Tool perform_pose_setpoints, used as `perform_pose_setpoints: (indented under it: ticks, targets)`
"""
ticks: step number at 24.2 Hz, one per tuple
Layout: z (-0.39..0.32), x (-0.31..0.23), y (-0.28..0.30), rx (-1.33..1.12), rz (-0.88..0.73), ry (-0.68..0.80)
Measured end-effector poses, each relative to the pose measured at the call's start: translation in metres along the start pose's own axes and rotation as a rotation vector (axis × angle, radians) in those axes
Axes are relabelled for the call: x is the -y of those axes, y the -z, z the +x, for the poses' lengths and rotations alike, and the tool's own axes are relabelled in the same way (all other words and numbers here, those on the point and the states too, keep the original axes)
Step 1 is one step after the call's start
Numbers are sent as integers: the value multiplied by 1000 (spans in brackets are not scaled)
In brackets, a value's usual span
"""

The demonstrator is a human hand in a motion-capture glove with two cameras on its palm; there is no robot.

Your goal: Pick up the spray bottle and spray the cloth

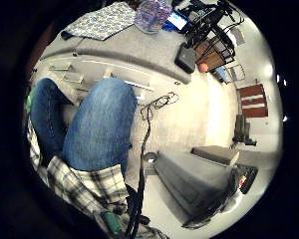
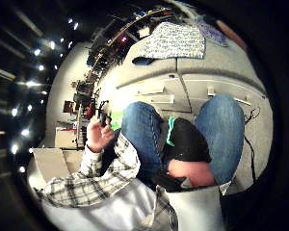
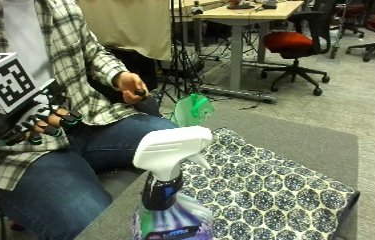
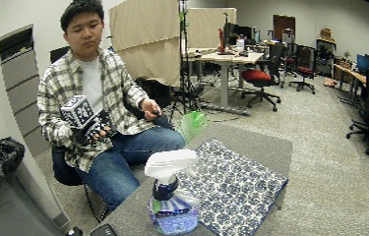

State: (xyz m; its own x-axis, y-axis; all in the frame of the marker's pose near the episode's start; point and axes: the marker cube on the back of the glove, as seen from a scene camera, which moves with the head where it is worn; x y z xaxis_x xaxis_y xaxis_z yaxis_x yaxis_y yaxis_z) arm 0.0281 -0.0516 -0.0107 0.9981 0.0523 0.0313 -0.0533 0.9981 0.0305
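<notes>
Nothing is picked up yet, I think; my next move is a reach across to the bottle. Outside view: my right hand (image 3: 40, 125) is up by my chest, fingers loosely curled, holding nothing. The bottle (image 3: 168, 195) stands near on the table (image 3: 293, 135), touching the cloth (image 3: 267, 190) on its right. Palm views: I see only knees, floor and the far cloth.

The person wears a plaid flannel shirt (image 3: 74, 60) open over a white tee (image 3: 20, 35), blue jeans (image 3: 74, 170), and a black glove with green fingertips on the right hand (image 3: 40, 125).
</notes>
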Motion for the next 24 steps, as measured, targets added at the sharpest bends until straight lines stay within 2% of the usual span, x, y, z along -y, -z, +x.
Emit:
perform_pose_setpoints:
  ticks: [6, 17, 24]
  targets:
    - [22, 36, 9, 40, 35, -37]
    - [95, 159, 34, 284, 161, -92]
    - [124, 237, 16, 553, 365, -121]
